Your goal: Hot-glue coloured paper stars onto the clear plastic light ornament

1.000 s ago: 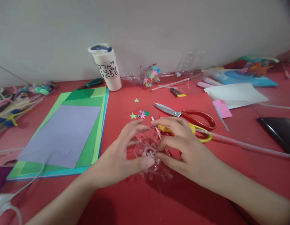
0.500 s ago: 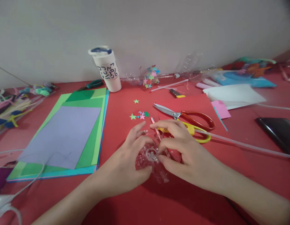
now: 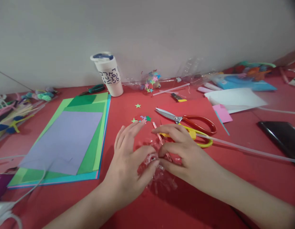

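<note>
A clear plastic piece (image 3: 158, 178) with a small ring at its middle and thin strips spreading around it sits low over the red table. My left hand (image 3: 130, 159) pinches it near the ring with thumb and index finger, its other fingers stretched forward. From the other side, my right hand (image 3: 185, 152) grips it between thumb and fingertips, partly covering it. A thin pinkish clear strip (image 3: 154, 127) shows beside my right fingers. Just beyond that hand lie scissors with red handles (image 3: 202, 123) and scissors with yellow handles (image 3: 191, 133). Small star cutouts (image 3: 144, 118) lie past my left fingertips.
Stacked coloured paper (image 3: 66, 140) lies at left, and a white tumbler (image 3: 111, 79) stands behind. A box cutter (image 3: 178, 97) and a bag of stars (image 3: 152, 81) are near the wall. A long clear tube (image 3: 245, 148) and a black phone (image 3: 281, 135) lie at right.
My left thumb and index finger have closed onto the plastic piece near its ring, and the left hand has turned more upright. My right hand keeps its hold. The view has shifted slightly.
</note>
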Demonstrator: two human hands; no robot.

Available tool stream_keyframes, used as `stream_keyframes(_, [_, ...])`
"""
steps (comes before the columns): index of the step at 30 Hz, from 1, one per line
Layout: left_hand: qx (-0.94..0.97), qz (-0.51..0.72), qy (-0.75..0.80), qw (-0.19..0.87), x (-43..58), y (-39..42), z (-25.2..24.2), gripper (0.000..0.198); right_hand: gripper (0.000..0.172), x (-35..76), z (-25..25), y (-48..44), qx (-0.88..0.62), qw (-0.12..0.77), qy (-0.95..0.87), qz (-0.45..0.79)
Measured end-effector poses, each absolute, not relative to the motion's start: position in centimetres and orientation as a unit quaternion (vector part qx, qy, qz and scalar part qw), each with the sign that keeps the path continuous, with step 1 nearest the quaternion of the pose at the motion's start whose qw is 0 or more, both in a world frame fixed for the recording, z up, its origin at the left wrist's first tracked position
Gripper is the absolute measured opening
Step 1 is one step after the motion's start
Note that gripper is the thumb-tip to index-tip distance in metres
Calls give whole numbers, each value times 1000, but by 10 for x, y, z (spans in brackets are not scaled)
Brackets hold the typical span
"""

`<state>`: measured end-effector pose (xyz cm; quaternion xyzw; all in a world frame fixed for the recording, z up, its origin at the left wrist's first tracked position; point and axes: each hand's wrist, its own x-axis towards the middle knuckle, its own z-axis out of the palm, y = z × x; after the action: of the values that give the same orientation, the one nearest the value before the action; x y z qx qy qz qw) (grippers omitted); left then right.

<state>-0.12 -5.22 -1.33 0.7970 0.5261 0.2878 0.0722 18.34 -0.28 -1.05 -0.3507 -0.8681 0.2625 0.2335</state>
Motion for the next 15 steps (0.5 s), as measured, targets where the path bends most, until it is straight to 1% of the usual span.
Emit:
stream_keyframes(3, [807, 276, 521, 38, 1, -51, -15, 13, 13, 183, -11, -4, -352, 247, -866, 254])
stream_keyframes(10, [806, 282, 517, 52, -1, -52, -19, 14, 10, 183, -12, -8, -338, 271, -868, 241])
stream_keyframes(13, [790, 294, 529, 94, 0, -52, -19, 15, 12, 182, -13, -8, -333, 283, -871, 226])
stream_keyframes(15, [755, 307, 558, 159, 2, -51, -17, 13, 13, 181, -12, -8, -336, 283, -871, 219])
